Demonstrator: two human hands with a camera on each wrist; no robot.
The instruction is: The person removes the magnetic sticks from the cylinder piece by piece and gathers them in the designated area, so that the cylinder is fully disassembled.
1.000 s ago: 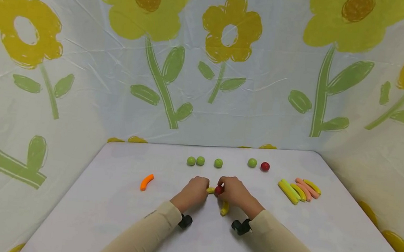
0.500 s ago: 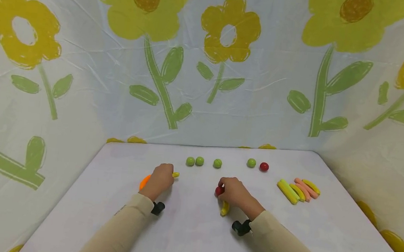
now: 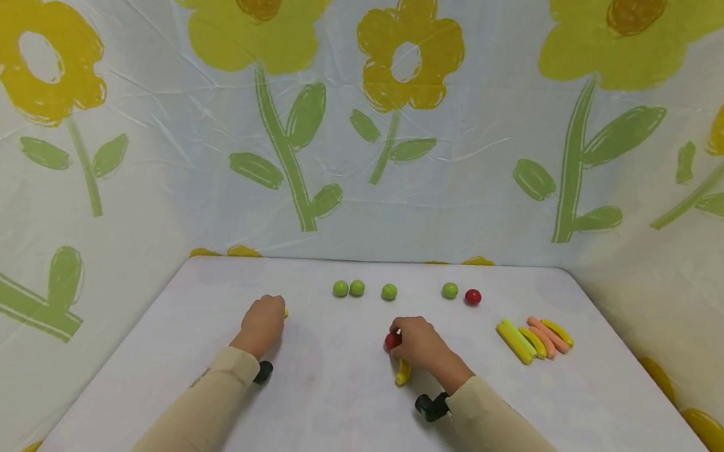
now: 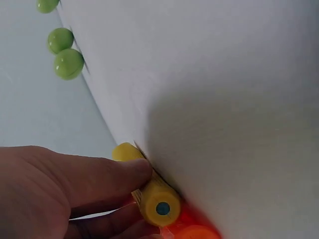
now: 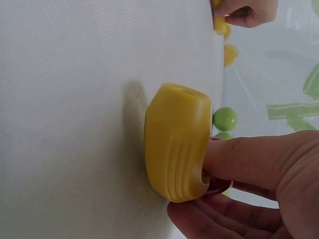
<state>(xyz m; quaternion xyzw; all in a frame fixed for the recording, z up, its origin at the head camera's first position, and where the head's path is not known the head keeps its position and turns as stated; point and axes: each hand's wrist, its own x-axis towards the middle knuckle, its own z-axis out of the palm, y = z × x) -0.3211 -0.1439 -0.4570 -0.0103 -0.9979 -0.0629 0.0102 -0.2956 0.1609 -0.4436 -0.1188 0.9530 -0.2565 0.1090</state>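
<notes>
In the left wrist view my left hand (image 3: 264,322) pinches a yellow curved stick (image 4: 159,201), which has a grey-blue dot on its near end. An orange curved stick (image 4: 197,232) lies close beside it; in the head view the hand hides this one. Near the middle of the table, my right hand (image 3: 419,343) holds a yellow curved stick (image 5: 177,144) with thumb and fingers. A red ball (image 3: 393,341) sits against those fingers, partly behind the stick in the right wrist view. Whether ball and stick are joined is hidden.
Several green balls (image 3: 389,292) and another red ball (image 3: 473,297) line the back of the white table (image 3: 331,412). Yellow, green and pink sticks (image 3: 541,339) lie side by side at the right. A flower-printed cloth (image 3: 395,222) walls the table in at the back and sides.
My left hand has moved left, away from the red ball, carrying its yellow stick to the orange one, which it now covers. My right hand stays in place.
</notes>
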